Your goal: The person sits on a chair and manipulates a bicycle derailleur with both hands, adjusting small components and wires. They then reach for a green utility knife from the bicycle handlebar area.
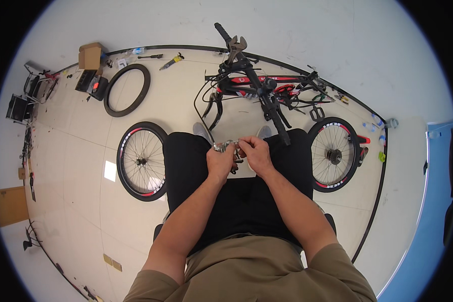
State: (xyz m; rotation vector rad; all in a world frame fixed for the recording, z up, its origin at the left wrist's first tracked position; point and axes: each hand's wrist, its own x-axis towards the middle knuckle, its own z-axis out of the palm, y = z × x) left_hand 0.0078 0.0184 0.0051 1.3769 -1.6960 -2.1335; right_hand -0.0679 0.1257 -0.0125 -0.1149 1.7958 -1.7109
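Both hands are on one silver metal bike part (pixel 224 146), up between the knees — left hand (pixel 220 164) clamped around it, right hand (pixel 257 155) pinching at its right end. A black cable (pixel 198 114) runs from it toward the bike frame (pixel 259 80) near the floor's (pixel 75 176) far edge — adjustable wrench (pixel 237 47) up by the handlebar (pixel 254 80). Wheels (pixel 141 161) flank both knees.
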